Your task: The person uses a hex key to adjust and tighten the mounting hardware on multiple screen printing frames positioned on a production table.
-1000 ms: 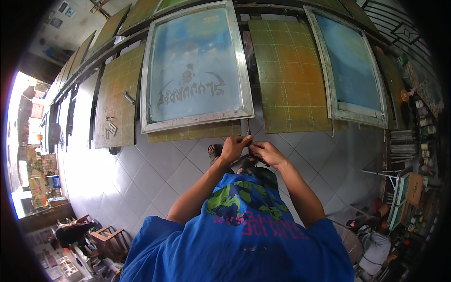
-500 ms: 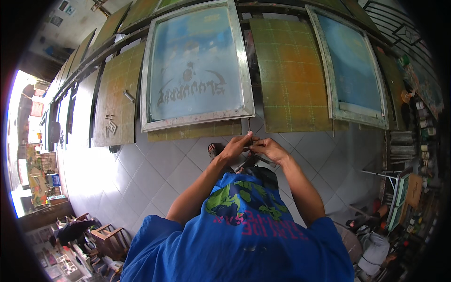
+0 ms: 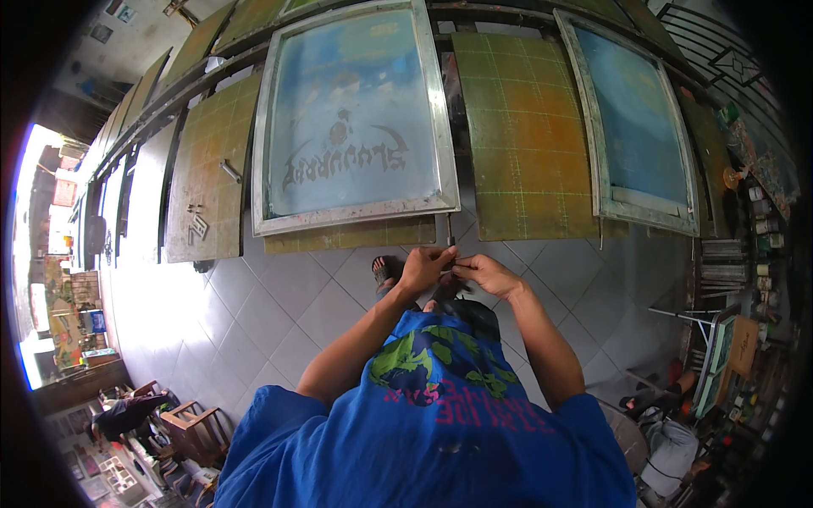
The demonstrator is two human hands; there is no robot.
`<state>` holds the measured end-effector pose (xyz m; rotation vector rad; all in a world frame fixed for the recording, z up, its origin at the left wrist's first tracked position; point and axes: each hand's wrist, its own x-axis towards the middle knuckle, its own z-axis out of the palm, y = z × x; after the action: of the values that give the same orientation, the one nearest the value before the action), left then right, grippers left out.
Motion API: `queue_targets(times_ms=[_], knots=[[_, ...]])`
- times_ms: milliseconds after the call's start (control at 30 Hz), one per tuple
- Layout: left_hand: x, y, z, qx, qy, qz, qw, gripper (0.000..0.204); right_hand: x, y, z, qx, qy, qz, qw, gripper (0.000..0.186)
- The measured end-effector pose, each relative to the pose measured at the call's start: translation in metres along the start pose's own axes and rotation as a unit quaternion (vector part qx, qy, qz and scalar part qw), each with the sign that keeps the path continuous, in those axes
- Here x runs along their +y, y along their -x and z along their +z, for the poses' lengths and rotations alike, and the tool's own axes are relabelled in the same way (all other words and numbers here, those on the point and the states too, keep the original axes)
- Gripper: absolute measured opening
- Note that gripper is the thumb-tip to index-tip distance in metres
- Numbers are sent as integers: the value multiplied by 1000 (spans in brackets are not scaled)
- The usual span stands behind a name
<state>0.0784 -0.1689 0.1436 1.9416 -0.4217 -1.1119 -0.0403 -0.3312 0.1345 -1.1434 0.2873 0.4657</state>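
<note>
My left hand (image 3: 423,269) is closed, thumb and fingers pinched around the lower end of a thin dark rod (image 3: 450,227). This rod juts toward me from the gap beside the silkscreen frame (image 3: 356,218), just past its lower right corner. Close by on the right, my right hand (image 3: 489,275) is also closed in a pinch, its fingertips almost meeting the left ones. What it holds is too small and hidden to name. The aluminium frame carries pale blue mesh (image 3: 347,110) with a dark design, and it lies over a greenish board.
An orange-stained board (image 3: 527,144) and a second silkscreen (image 3: 639,110) lie to the right. Small metal pieces (image 3: 198,227) rest on a board at left. Below are floor tiles (image 3: 288,296) and a wooden stool (image 3: 190,423); crowded shelves (image 3: 766,245) stand far right.
My left hand has shifted slightly downward along the rod, its thumb lower. A flat greyish piece seen under my right hand earlier no longer shows clearly. The frames and boards stay put.
</note>
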Motion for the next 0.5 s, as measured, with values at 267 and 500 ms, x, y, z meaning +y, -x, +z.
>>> queue_targets(times_ms=[267,500], knots=[[-6,-2,-2,-53,101,50,992,52,3,-9,-7,30,27,25,999,30],[-4,-3,-3,-9,53,-25,998,51,5,-11,18,65,-17,36,997,35]])
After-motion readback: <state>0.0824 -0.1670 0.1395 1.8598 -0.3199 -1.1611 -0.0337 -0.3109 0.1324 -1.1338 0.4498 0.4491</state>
